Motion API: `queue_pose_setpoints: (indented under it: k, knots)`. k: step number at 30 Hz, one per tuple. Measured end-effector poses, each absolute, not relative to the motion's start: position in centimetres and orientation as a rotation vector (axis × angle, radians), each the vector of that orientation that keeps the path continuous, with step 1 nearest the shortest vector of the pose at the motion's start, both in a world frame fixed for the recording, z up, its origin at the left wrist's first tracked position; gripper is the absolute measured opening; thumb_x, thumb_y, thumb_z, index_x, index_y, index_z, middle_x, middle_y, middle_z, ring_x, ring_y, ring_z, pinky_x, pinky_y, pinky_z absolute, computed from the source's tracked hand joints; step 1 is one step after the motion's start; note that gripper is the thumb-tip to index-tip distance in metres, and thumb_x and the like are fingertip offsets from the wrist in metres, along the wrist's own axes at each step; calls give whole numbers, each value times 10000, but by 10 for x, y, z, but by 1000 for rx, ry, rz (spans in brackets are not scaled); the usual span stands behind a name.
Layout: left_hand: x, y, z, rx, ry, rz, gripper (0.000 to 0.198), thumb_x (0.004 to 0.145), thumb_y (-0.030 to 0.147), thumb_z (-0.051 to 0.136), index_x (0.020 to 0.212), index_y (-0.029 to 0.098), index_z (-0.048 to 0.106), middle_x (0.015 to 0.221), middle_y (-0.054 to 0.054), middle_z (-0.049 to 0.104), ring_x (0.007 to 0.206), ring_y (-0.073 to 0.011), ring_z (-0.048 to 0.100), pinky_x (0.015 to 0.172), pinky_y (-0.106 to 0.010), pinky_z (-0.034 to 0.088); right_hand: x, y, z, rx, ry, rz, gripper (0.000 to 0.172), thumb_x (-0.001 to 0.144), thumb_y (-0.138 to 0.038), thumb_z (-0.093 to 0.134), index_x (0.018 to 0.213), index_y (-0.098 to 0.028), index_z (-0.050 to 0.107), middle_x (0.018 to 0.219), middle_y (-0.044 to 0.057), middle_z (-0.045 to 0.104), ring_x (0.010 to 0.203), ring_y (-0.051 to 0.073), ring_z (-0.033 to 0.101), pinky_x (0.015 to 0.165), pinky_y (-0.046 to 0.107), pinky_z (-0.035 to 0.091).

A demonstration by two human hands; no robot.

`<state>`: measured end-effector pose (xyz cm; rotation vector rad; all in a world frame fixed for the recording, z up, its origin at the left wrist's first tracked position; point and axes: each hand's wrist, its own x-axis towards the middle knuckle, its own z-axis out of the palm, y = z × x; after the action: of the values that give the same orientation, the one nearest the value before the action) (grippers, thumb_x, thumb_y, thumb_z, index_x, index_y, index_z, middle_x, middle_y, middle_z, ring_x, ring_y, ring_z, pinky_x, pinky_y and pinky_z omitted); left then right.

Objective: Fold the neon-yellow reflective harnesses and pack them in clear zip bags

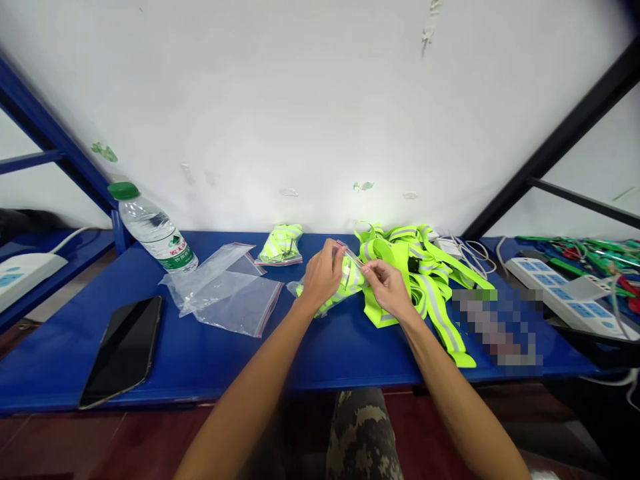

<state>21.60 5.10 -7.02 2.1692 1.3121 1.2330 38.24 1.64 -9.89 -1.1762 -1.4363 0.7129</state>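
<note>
Between my hands is a clear zip bag [345,285] with a folded neon-yellow reflective strap inside. My left hand [324,272] grips the bag's upper edge near its left corner. At the right end of the same edge, my right hand [387,283] pinches the bag between thumb and fingers. Just beyond the right hand lies a loose heap of neon-yellow reflective straps [430,273] with grey stripes and a black buckle. Another filled zip bag [281,244] rests by the wall, left of my hands. Flat, unfilled zip bags [235,303] overlap on the table farther left.
A water bottle [159,230] with a green cap stands at the left, behind a black phone [124,350] on the blue table [210,367]. White cables [473,253] and a power strip [565,293] are at the right. A blurred patch [500,327] hides something near the right edge.
</note>
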Motion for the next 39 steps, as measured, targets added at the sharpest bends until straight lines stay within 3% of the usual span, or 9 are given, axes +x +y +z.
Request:
queue_pose_setpoints:
  k: [12,18,23,30,39]
  knots:
    - [215,49,-69,2185,1350,1203,267,1021,426,319,969,228,490,884,-31,694,846,-207,669,732,-306,424,378,16,-102,-1178,-1426,711,325,843,-523,636,788,-204,613,661,-13,550,579,131,476,534,262,374]
    - [215,49,-71,2196,1294,1219,270,1021,410,326,951,227,511,885,-36,704,870,-216,678,740,-310,426,374,15,-100,-1132,-1370,766,291,822,-493,671,812,-203,642,729,5,618,657,152,553,629,282,442]
    - [218,46,-73,2226,1286,1183,243,1017,399,339,953,234,506,902,-37,709,894,-222,684,761,-317,445,371,17,-101,-1121,-1329,781,314,792,-511,695,765,-207,621,701,5,618,641,153,547,609,278,440]
    - [220,43,-71,2203,1291,1210,146,942,383,512,946,238,512,943,-35,718,919,-235,685,813,-338,477,369,18,-100,-1099,-1308,791,306,791,-504,701,828,-204,655,763,19,659,699,164,584,657,288,475]
    - [219,41,-70,2257,1276,1110,207,990,397,405,1020,240,537,960,-36,726,953,-227,687,818,-325,477,372,20,-99,-1060,-1381,832,268,831,-458,676,834,-192,645,724,7,612,658,137,524,601,259,402]
